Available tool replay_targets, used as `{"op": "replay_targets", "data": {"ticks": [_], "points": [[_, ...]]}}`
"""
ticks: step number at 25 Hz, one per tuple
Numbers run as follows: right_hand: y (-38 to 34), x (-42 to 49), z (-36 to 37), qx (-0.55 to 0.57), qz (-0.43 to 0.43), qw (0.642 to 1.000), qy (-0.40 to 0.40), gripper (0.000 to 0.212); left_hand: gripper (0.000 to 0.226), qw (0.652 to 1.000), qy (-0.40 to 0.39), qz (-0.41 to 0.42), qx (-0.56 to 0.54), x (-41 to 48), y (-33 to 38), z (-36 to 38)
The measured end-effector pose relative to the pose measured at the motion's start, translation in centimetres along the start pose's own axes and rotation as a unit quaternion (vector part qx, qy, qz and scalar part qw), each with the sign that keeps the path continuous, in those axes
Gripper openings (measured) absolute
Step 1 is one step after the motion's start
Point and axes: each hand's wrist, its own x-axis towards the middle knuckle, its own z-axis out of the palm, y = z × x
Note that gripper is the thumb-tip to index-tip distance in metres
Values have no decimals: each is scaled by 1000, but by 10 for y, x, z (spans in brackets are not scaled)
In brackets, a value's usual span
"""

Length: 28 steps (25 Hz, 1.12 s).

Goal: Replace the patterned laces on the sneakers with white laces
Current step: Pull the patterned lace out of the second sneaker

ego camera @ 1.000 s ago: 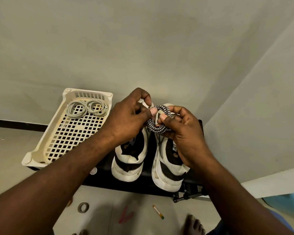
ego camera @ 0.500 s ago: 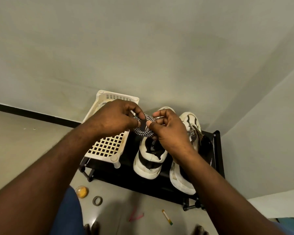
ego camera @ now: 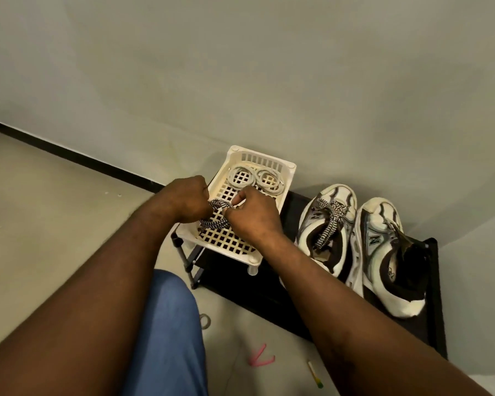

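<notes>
From my remote seat I see the grey floor [ego camera: 40, 224] at 9 o'clock, with a black skirting line where it meets the wall. The left hand [ego camera: 187, 200] is near the centre of the picture. Its fingers are curled tight, and they grip one part of the loose patterned lace [ego camera: 213, 223]. Below it, at 6 o'clock, there is a blue trouser leg [ego camera: 166, 324], and just beside the leg a small ring [ego camera: 205, 320] lies on the floor.

The lace is black and white. It runs between both hands and hangs down onto the grid bottom of the white basket [ego camera: 259, 160]. The right hand [ego camera: 253, 217] is just at 3 o'clock of the left one. Its thumb and fingers pinch the other part of the same lace, and the rest of the fingers are bent.

Both hands are over the near half of the basket. In the far half, at 12 o'clock of the hands, lie the white laces [ego camera: 269, 180], rolled in two coils side by side.

The basket stands on the left end of a black rack [ego camera: 432, 318]. At 3 o'clock of the basket the first sneaker [ego camera: 339, 192] stands on the rack, and the other patterned lace [ego camera: 330, 221] lies over its tongue. The second sneaker [ego camera: 380, 224] touches it on the right; I see no lace in it.

On the floor at 5 o'clock lie a pink thing [ego camera: 260, 359] and a small stick [ego camera: 315, 377].
</notes>
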Motion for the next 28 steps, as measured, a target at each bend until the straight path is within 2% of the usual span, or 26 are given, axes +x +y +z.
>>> {"op": "replay_targets", "data": {"ticks": [3,10,13,17,21,28], "points": [[-7,7,18,-39,-2,999,-6,12,43,999,-2,-9,40,5,-10,3],[-3,7,32,-96,-14,995,-9,23,31,990,33,-10,137,11,-13,6],[-1,7,25,-109,-35,993,16,29,25,990,51,-19,133,14,-17,5],[4,8,16,-130,-49,990,22,30,26,990,21,-34,135,21,-23,7],[4,12,14,-123,-48,991,23,28,34,991,-14,-45,123,26,-21,16],[15,15,13,-92,-31,995,13,20,26,993,7,-25,115,33,-24,19]]}}
